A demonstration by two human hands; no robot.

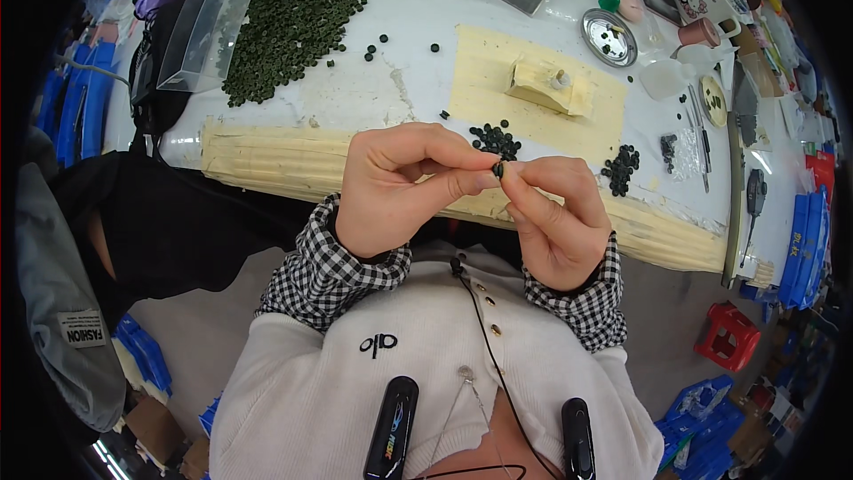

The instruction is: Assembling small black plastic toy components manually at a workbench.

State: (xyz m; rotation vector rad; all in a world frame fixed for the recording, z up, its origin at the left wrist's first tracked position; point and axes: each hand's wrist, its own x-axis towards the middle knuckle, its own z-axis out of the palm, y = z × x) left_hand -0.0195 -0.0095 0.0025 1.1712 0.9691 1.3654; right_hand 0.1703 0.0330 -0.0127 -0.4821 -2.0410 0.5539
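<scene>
Between the fingertips of both hands is a small dark round piece (498,170), held just above the table's near edge. My left hand (386,187) pinches it from the left with thumb and forefinger. From the right, my right hand (562,222) grips it the same way, its other fingers curled. Just beyond the fingertips lies a little pile of similar dark pieces (494,139). Another small pile (620,171) is right of my right hand. The piece's finer shape is too small to make out.
A large heap of dark green pieces (293,18) spreads at the far left beside a clear bin (209,31). A tape-covered block (546,87) stands on a yellowish sheet (475,62). At the right are a round metal dish (609,36) and thin tools (702,138). A red stool (729,338) stands below.
</scene>
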